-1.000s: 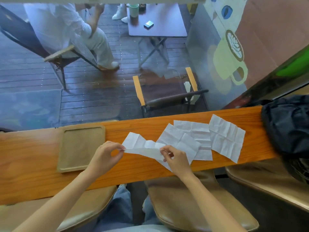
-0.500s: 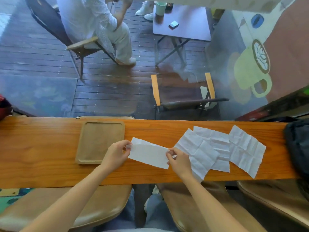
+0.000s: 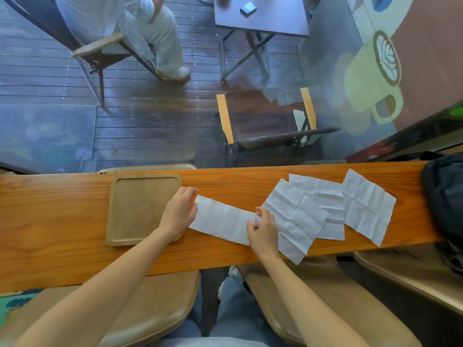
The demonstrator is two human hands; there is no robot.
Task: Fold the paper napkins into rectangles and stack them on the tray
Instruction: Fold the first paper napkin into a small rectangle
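Note:
A white paper napkin (image 3: 223, 220), folded in half into a long rectangle, lies flat on the wooden counter (image 3: 225, 184). My left hand (image 3: 179, 212) holds its left end with curled fingers. My right hand (image 3: 263, 227) pinches its right end. To the right lie three unfolded napkins, the nearest (image 3: 295, 216) overlapping the middle one (image 3: 323, 194), with the third (image 3: 367, 206) beside them. A wooden tray (image 3: 140, 209) with nothing on it sits just left of my left hand.
A dark bag (image 3: 443, 196) sits at the counter's right end. Brown stool seats (image 3: 155, 304) stand below the counter's near edge. Beyond the glass are a deck, chairs, a small table and a seated person.
The napkin went from half-lifted and creased to folded in half and laid flat on the counter. Both hands stayed at its ends. The camera tilted and moved closer.

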